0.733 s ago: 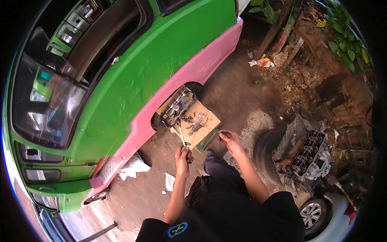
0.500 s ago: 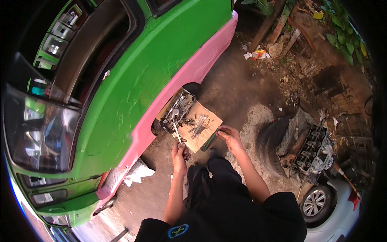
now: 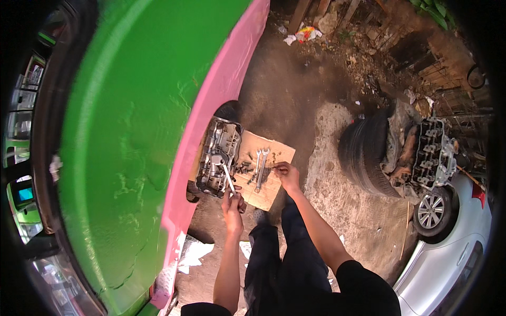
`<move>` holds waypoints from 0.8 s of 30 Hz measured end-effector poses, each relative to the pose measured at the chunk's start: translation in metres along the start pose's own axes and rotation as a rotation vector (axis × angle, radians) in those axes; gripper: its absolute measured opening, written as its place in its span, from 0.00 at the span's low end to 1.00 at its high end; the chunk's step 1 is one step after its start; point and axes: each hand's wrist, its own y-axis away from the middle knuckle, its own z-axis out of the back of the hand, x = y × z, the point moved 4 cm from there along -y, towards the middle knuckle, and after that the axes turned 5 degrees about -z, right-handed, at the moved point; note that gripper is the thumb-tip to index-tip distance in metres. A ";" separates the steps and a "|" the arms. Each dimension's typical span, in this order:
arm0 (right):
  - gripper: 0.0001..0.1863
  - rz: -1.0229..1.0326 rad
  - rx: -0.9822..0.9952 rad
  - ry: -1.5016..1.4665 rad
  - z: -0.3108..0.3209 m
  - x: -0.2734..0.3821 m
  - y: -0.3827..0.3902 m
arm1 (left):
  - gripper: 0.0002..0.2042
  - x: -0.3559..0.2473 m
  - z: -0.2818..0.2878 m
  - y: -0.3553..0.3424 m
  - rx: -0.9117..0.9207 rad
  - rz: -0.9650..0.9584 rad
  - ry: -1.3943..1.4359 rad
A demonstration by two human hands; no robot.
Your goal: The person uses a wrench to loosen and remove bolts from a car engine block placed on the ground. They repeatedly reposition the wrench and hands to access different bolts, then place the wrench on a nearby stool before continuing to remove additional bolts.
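My left hand point(image 3: 232, 210) is closed around a silver wrench point(image 3: 229, 180). The wrench's far end lies over an engine cylinder head point(image 3: 211, 176), a grimy metal block beside the vehicle's pink lower edge. Right of the block is a flat piece of cardboard point(image 3: 279, 151) bearing two combination wrenches point(image 3: 261, 174) and a scatter of small dark bolts point(image 3: 243, 168). Over the cardboard's right part, my right hand point(image 3: 287, 177) has its fingertips pinched together close to the wrenches. Whatever they hold, if anything, is too small to make out.
A green and pink vehicle point(image 3: 132, 131) fills the left side. To the right stand stacked tyres point(image 3: 363, 152) with another engine head point(image 3: 429, 152) beside them. A silver car point(image 3: 448, 253) is at lower right, and debris point(image 3: 305, 35) lies at the far side.
My right hand has moved from the cardboard's edge inward, toward the wrenches. The wrench in my left hand now reaches further over the cylinder head. The whole view has shifted and turned.
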 end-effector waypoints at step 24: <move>0.08 0.190 -0.072 0.199 0.015 0.020 0.081 | 0.13 -0.004 0.023 -0.001 0.184 0.020 0.079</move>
